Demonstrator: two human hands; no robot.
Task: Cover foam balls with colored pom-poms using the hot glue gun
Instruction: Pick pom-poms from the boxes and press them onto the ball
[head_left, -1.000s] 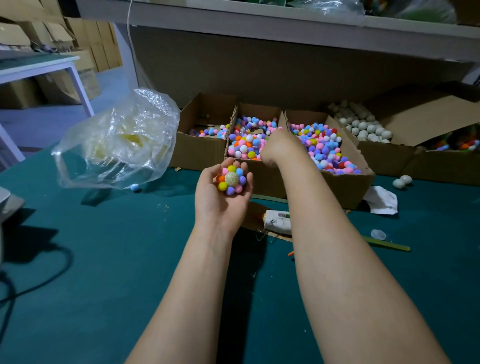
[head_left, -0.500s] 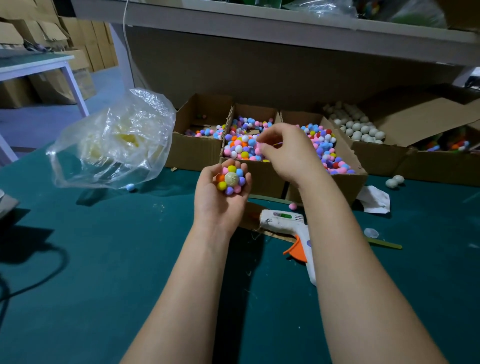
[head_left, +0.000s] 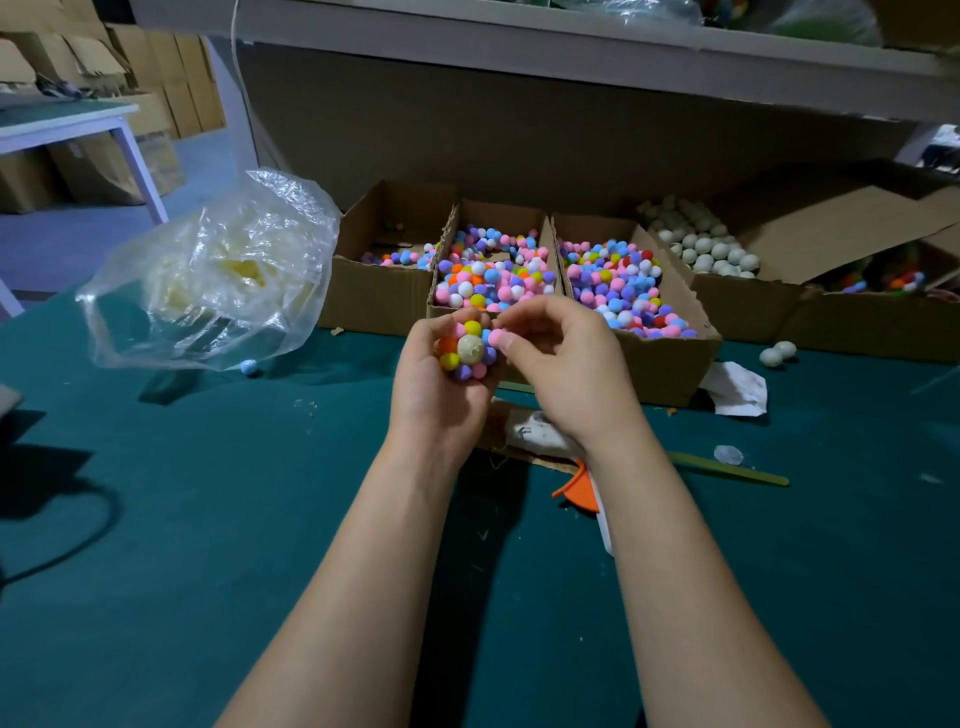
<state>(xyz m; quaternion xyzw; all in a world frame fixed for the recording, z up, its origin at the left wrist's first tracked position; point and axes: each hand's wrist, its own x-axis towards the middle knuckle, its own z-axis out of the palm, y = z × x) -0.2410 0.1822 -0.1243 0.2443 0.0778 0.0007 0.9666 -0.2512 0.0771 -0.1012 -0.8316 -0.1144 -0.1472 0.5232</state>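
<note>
Over the green counter the left grip clamps the foam ball while the right grip pinches a pink pom-pom beside its bare patch, where cooled glue might not hold.

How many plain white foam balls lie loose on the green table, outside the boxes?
2. One foam ball lies on the green table, right of the right-hand pom-pom box; the second foam ball sits right beside it, slightly farther back. Others may be hidden.

bare tabletop left, plastic bag beyond; boxes wall ahead; glue gun lying centre-right
</note>
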